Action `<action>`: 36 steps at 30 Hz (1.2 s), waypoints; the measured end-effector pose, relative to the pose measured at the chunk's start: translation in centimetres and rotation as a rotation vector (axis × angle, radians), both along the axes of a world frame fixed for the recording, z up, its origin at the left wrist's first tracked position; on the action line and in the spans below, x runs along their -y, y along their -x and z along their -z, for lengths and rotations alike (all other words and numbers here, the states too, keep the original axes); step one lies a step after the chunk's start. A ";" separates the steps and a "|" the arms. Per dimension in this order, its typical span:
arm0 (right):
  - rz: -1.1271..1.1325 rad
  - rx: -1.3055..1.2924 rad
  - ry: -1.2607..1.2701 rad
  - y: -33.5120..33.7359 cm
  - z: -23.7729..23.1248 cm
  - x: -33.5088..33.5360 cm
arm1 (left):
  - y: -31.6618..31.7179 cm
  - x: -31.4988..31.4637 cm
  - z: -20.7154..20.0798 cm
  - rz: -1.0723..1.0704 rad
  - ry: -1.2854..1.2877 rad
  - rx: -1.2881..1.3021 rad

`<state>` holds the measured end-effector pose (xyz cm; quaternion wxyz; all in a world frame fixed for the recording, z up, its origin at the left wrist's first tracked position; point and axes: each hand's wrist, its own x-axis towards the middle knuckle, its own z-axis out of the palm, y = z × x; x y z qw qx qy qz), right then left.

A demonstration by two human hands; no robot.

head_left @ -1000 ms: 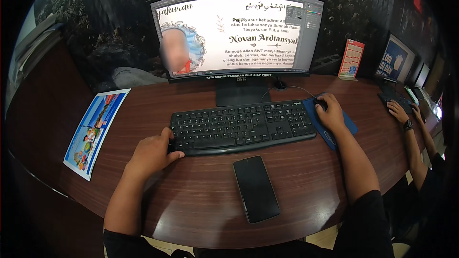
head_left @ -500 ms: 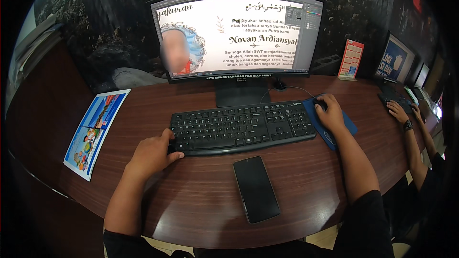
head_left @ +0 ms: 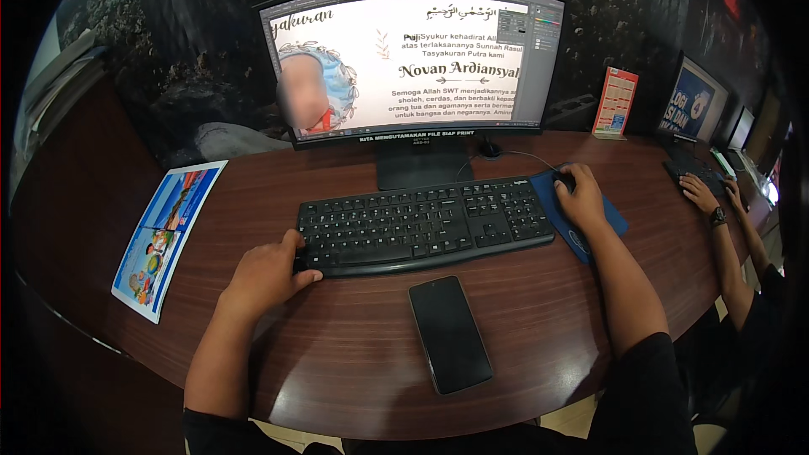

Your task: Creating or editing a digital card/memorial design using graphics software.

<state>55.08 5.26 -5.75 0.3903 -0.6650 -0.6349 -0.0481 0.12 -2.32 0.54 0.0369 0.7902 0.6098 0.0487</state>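
My left hand (head_left: 267,271) rests at the left end of a black keyboard (head_left: 425,227). Its thumb reaches out along the near corner, apart from the fingers, which lie bent at the edge keys with their tips partly hidden. On the right, my right hand (head_left: 581,195) curls over a dark computer mouse (head_left: 559,179), most of which it covers. A blue mouse pad (head_left: 613,217) lies beneath the mouse. Beyond the keyboard a wide monitor (head_left: 455,67) displays a design with lettering, leaf ornaments and a round framed picture of a child.
A smartphone (head_left: 450,334) with a dark screen lies in front of the keyboard. At the left is a colourful printed sheet (head_left: 168,236). A red desk calendar (head_left: 616,101) stands right of the monitor. Another person's hands (head_left: 699,194) are at a second keyboard, before another screen (head_left: 693,105).
The view has shifted slightly, so the monitor and keyboard appear a little farther left. Both my hands keep their places on the keyboard and mouse.
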 end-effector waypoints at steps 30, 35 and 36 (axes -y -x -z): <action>-0.077 0.053 -0.063 -1.0 0.7 -0.1 | -0.3 -0.4 -0.1 -0.003 0.027 -0.017; -0.479 0.188 -0.067 0.8 -3.3 0.7 | 0.5 0.0 0.4 0.020 -0.053 0.044; -0.472 0.189 -0.060 1.3 -3.4 1.0 | 0.4 -0.2 0.6 0.028 -0.048 0.047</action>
